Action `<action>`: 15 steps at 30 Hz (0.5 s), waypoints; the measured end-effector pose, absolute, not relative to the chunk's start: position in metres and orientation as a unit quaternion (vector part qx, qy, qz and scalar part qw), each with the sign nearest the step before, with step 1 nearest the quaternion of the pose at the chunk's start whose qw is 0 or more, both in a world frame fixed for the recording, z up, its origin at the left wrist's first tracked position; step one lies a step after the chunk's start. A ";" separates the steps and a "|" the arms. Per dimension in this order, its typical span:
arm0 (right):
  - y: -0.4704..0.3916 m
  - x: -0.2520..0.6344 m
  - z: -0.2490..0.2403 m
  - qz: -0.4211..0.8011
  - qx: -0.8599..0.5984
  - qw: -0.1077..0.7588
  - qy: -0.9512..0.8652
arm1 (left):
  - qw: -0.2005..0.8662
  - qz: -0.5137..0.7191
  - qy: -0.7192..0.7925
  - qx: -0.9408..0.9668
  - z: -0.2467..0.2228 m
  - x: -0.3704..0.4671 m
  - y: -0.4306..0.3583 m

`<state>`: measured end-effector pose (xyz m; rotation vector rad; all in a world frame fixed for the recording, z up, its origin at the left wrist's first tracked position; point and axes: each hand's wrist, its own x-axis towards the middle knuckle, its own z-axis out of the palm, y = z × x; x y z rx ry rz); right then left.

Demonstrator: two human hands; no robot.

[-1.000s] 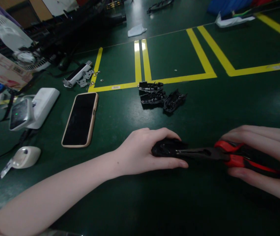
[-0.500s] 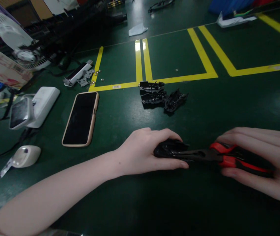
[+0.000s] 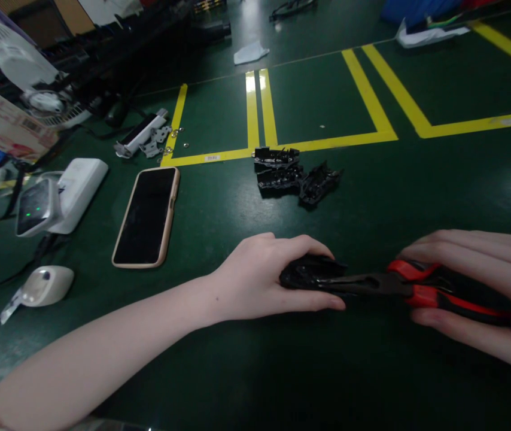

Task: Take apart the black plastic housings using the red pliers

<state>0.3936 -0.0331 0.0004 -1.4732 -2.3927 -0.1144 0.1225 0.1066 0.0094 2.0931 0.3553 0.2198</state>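
Between the thumb and fingers of my left hand is a black plastic part, close to the green table. My right hand is wrapped round the red and black handles of long-nose pliers. The pliers point left, and their dark jaws reach the right end of the part. Whether the tips grip it or only touch it I cannot tell, dark on dark. Past my left hand lie several similar black plastic parts, close together on the table.
Left of my hands lies a phone in a beige case. Further left are a white device with a small screen and a cream rounded gadget. Small metal pieces lie near yellow tape lines. A white fan stands at back left.
The pliers and my right hand have shifted slightly right, away from my left hand. My left hand keeps its hold on the black part. Green lights now show on the small screen.
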 end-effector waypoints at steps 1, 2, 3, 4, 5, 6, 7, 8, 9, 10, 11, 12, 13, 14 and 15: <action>-0.032 0.393 0.000 -0.040 -0.516 0.165 -0.840 | 0.483 0.088 0.147 0.859 0.010 0.122 0.107; -0.032 0.392 0.000 -0.040 -0.514 0.165 -0.841 | 0.483 0.086 0.148 0.859 0.010 0.122 0.107; -0.031 0.392 0.000 -0.041 -0.513 0.163 -0.842 | 0.483 0.085 0.150 0.858 0.010 0.122 0.107; -0.031 0.391 0.000 -0.041 -0.513 0.163 -0.842 | 0.484 0.084 0.151 0.858 0.010 0.123 0.107; -0.031 0.391 -0.001 -0.039 -0.512 0.163 -0.842 | 0.485 0.084 0.151 0.857 0.010 0.123 0.107; -0.031 0.391 -0.001 -0.035 -0.513 0.162 -0.842 | 0.486 0.085 0.152 0.857 0.010 0.123 0.107; -0.031 0.392 -0.001 -0.031 -0.514 0.165 -0.841 | 0.486 0.085 0.153 0.856 0.010 0.123 0.107; -0.032 0.393 -0.001 -0.029 -0.515 0.167 -0.840 | 0.486 0.086 0.153 0.856 0.010 0.123 0.107; -0.033 0.393 -0.001 -0.028 -0.516 0.170 -0.839 | 0.486 0.087 0.154 0.856 0.010 0.123 0.107; -0.033 0.394 -0.001 -0.028 -0.516 0.172 -0.839 | 0.485 0.088 0.153 0.857 0.010 0.123 0.107; -0.034 0.395 -0.001 -0.028 -0.516 0.172 -0.839 | 0.484 0.089 0.152 0.857 0.010 0.123 0.107; -0.034 0.395 -0.001 -0.029 -0.515 0.174 -0.839 | 0.484 0.090 0.151 0.857 0.010 0.123 0.107; -0.033 0.395 -0.001 -0.030 -0.513 0.178 -0.839 | 0.483 0.091 0.151 0.858 0.010 0.123 0.106; -0.033 0.395 -0.001 -0.029 -0.512 0.181 -0.839 | 0.481 0.091 0.151 0.859 0.010 0.122 0.106; -0.032 0.395 0.000 -0.028 -0.510 0.185 -0.839 | 0.480 0.092 0.151 0.859 0.010 0.122 0.106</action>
